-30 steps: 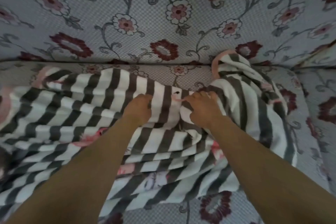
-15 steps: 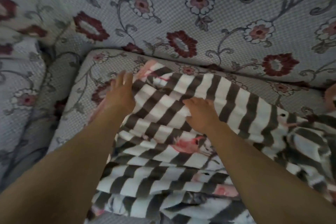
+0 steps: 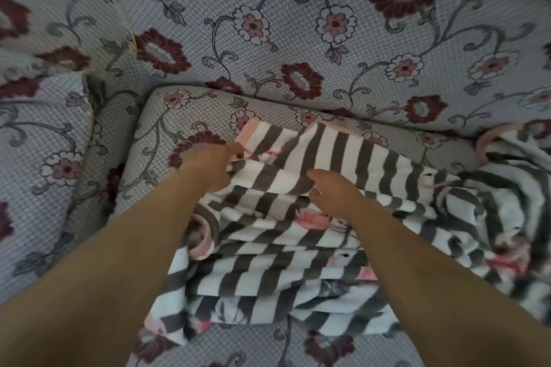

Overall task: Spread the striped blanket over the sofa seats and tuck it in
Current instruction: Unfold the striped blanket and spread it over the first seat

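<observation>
Both hands (image 3: 208,165) (image 3: 334,197) grip the bunched striped blanket (image 3: 298,247) beside the floral armrest (image 3: 44,128).

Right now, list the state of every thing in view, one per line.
striped blanket: bunched in folds, not spread flat or tucked.
left hand: fingers curled, gripping the blanket's pink-trimmed edge.
right hand: holding a fold of blanket.
seat cushion: left and back parts uncovered.
backrest: bare, floral.

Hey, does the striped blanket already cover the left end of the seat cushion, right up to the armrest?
No: the striped blanket stops near the left hand, leaving bare floral seat cushion toward the armrest.
</observation>
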A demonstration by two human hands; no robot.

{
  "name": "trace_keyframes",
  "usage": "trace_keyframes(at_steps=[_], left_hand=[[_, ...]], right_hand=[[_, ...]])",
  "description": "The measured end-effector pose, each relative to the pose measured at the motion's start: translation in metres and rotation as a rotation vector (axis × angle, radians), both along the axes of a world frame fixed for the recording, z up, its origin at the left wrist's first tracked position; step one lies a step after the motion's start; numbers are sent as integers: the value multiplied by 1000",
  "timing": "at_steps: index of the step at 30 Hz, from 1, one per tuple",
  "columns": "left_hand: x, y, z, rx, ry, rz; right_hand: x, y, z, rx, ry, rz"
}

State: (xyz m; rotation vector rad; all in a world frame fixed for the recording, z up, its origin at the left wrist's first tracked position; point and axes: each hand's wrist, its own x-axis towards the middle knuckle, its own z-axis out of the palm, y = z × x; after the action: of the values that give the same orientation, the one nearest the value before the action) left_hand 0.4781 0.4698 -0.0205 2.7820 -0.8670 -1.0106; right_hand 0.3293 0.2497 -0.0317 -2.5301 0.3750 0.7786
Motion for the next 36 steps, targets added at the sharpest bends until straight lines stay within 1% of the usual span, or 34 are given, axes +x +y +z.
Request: trace_keyframes(at_steps=[2,4,7,8,10,12,14,15,18,19,20,21,23,25,26,27,30,31,34,36], left_hand=[[-11,7,17,101,33,-125],[-31,18,24,222,92,-161],[-84,38,30,381,186,-164],[-101,44,30,413,244,-164],[-143,53,28,451,396,-153],[-172,58,21,445,467,-119],[-183,57,9,366,418,-54],[-184,55,1,306,335,-1],[-184,51,-18,147,-87,254],[-185,51,-23,126,-181,336],[-186,50,-29,118,-219,406],[-187,50,-35,119,-213,466],[-188,51,-45,105,-95,562],[-189,49,-47,17,17,611],[-188,48,-45,-52,25,617],[-186,47,-41,-145,13,643],[-167,42,-12,-589,0,907],[-156,43,3,-709,-35,968],[-122,52,45,-897,-139,1072],[-109,73,68,-939,-192,1144]], right_hand=[[-12,3,18,37,-20,1],[-28,12,34,91,25,72],[-62,32,44,158,186,226],[-72,39,43,168,248,274],[-102,51,35,194,380,352],[-127,58,22,204,473,392],[-139,56,12,210,430,351],[-142,52,8,194,361,324],[-145,36,-2,70,148,228],[-145,30,-6,14,85,191],[-146,25,-9,-48,33,158],[-145,21,-12,-105,-8,134],[-144,18,-16,-177,-27,131],[-145,18,-20,-200,-1,179],[-145,18,-22,-210,11,209],[-146,19,-23,-225,20,241],[-144,19,-21,-265,47,270],[-142,20,-17,-266,49,262],[-127,22,-2,-238,-3,218],[-111,30,14,-219,-93,218]])
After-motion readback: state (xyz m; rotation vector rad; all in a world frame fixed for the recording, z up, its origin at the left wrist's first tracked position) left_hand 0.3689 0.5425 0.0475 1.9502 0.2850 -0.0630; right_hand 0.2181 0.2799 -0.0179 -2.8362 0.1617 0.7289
